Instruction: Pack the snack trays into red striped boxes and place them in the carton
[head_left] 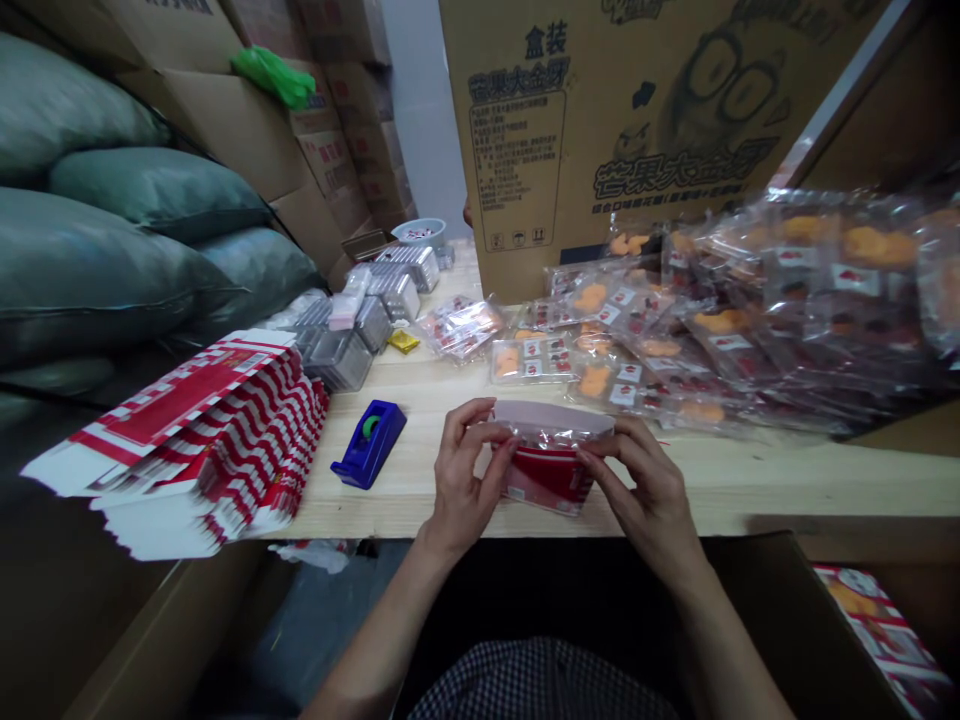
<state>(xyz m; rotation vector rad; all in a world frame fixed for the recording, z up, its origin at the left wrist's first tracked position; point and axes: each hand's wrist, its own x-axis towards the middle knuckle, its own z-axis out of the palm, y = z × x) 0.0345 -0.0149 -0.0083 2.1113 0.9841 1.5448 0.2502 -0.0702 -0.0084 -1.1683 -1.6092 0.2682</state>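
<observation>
Between my two hands, a small red and white box (551, 478) rests tilted near the table's front edge. Its top is open, with a pale flap raised at the back and clear plastic packaging showing inside. My left hand (469, 465) pinches the box's left side, thumb in front and fingers behind. On the other side, my right hand (641, 480) grips the right edge in the same way. A blue tape dispenser (369, 445) with green tape stands to the left of my left hand. Clear packets (532, 360) with orange pieces lie just beyond the box.
A stack of flattened red and white boxes (225, 440) fills the table's left end. Behind it stand clear plastic cases (337, 357) and a bowl (418, 232). A large carton (517, 150) rises at the back, beside heaped packets (750, 320). Green sacks (97, 270) lie far left.
</observation>
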